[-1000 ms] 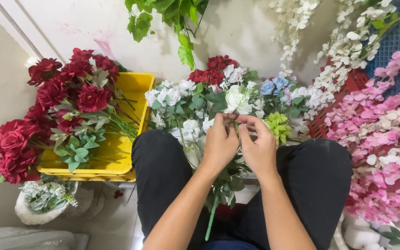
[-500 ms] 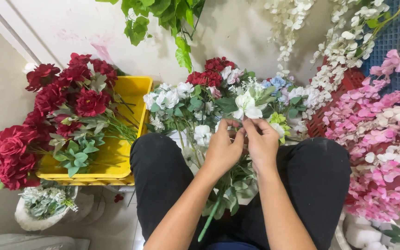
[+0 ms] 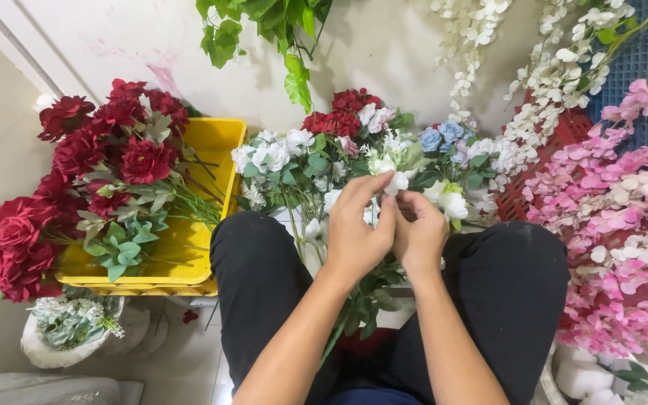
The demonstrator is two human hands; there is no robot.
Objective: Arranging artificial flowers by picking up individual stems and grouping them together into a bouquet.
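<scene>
Between my knees, both hands work on a mixed bouquet (image 3: 316, 169) of white, red and blue flowers on green stems. Left hand (image 3: 358, 236): thumb and forefinger pinched shut on a white flower (image 3: 390, 174) near the top of the bunch, other fingers curled loosely under it. Right hand (image 3: 420, 236): fingers bent inward, tips touching the left hand's fingers just below that flower; can't tell if it grips a stem itself, the knuckles hide it. The two hands press together, palms facing each other.

The bouquet's stems run down between my thighs in black trousers (image 3: 264, 277); one green stem (image 3: 335, 341) pokes out below my left wrist. Heads fan out in front of the hands: red cluster (image 3: 343, 112) at the back, blue blooms (image 3: 440, 135) to the right, white ones left and centre.

Left of my left knee: yellow crate (image 3: 189, 255) on the floor, dark red roses (image 3: 76, 172) with grey-green leaves lying across it and spilling over its left side. Below the crate, a white sack (image 3: 46, 352) of pale green sprigs.

Right side: pink and white blossom sprays (image 3: 624, 240) just beside my right knee, a red crate (image 3: 523, 199) partly hidden behind them. White blossom strands (image 3: 556, 82) hang above. Green leafy vine (image 3: 264, 30) hangs down the wall at top centre.
</scene>
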